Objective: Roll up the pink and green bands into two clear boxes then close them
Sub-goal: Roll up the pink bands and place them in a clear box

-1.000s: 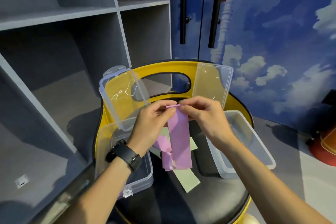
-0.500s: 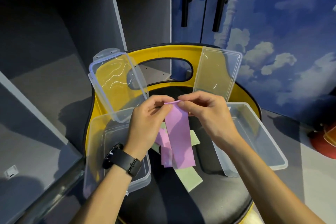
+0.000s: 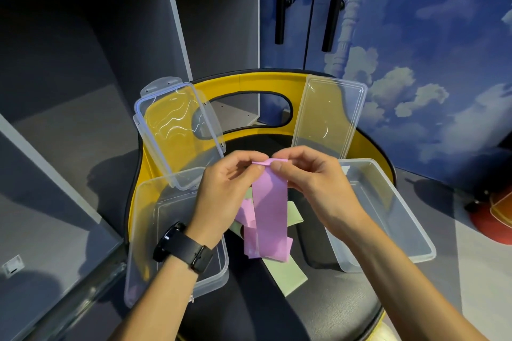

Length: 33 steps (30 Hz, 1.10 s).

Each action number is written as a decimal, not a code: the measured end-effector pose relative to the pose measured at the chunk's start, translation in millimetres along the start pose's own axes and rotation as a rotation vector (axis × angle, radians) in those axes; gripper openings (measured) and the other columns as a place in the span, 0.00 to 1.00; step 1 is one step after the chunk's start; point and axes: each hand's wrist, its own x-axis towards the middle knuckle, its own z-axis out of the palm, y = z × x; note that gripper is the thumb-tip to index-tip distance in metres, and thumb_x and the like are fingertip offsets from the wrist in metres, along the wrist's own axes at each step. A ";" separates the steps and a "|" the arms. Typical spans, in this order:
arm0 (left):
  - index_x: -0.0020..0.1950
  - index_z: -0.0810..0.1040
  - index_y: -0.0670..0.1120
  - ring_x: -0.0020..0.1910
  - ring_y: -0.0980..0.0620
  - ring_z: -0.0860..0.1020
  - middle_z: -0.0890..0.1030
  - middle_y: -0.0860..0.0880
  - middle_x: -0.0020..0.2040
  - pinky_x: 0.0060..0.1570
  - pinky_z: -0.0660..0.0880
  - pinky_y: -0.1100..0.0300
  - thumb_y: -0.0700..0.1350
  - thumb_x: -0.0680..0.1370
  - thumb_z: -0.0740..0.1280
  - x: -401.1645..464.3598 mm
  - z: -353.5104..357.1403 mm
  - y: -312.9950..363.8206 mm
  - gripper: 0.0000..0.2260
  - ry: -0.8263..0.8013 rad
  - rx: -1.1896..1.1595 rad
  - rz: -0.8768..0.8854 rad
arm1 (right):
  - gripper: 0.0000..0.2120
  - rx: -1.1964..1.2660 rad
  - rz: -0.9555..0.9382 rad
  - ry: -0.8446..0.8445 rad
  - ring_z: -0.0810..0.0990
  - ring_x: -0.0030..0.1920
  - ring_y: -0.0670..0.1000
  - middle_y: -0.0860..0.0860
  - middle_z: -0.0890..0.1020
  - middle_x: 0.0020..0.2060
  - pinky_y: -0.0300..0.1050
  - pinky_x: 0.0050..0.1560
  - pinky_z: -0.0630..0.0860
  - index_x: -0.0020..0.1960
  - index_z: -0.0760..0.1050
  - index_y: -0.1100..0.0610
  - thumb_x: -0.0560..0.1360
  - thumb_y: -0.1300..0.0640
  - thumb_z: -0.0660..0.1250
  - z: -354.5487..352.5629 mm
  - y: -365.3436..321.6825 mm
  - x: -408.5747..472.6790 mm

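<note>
your left hand (image 3: 224, 185) and right hand (image 3: 313, 183) meet at the middle of the view, each grip pinched on the top edge of the flat pink elastic band (image 3: 270, 210). you hold it up by that edge so the rest hangs straight, which likely makes the first tight turn easier to start. the edge between your fingertips looks curled over into a small fold, so i judge the rolling has only just begun.

the pink band is smooth, matte and ribbon-like; below your hands it drops toward 6 o'clock and its lower end bunches in loose folds on the round black seat of the yellow-backed chair (image 3: 332, 299). under it lies the flat pale green elastic band (image 3: 288, 271), untouched, one end poking out at 6 o'clock and another part showing just right of the pink one.

the two clear plastic boxes sit ready on either side: the left clear box (image 3: 144, 230) at 8 o'clock under your left wrist, the right clear box (image 3: 401, 216) at 4 o'clock. both are empty as far as you can see. the left clear lid (image 3: 177, 130) stands open at 10 o'clock and the right clear lid (image 3: 329, 116) leans at 1 o'clock against the chair back, keeping the openings free for the rolls.
</note>
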 end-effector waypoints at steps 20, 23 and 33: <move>0.47 0.81 0.53 0.46 0.56 0.83 0.84 0.56 0.44 0.45 0.78 0.65 0.36 0.76 0.69 -3.4 4.6 8.9 0.11 0.025 0.091 0.174 | 0.10 0.089 0.042 -0.082 0.83 0.46 0.54 0.59 0.84 0.46 0.58 0.52 0.78 0.52 0.80 0.55 0.71 0.58 0.73 -15.0 -4.2 -3.5; 0.49 0.82 0.54 0.49 0.55 0.83 0.84 0.56 0.46 0.47 0.79 0.64 0.36 0.76 0.69 -3.6 4.1 7.7 0.12 0.020 0.122 0.213 | 0.07 0.088 0.057 -0.081 0.84 0.46 0.54 0.60 0.85 0.46 0.55 0.53 0.79 0.51 0.81 0.58 0.74 0.59 0.71 -16.0 -5.2 -4.0; 0.52 0.81 0.56 0.46 0.56 0.83 0.85 0.54 0.47 0.45 0.79 0.65 0.40 0.75 0.71 -3.0 -0.1 19.1 0.12 -0.078 -0.067 0.015 | 0.04 0.099 -0.009 -0.044 0.82 0.41 0.49 0.53 0.83 0.38 0.45 0.43 0.77 0.46 0.81 0.57 0.73 0.65 0.71 -17.1 -7.5 -3.5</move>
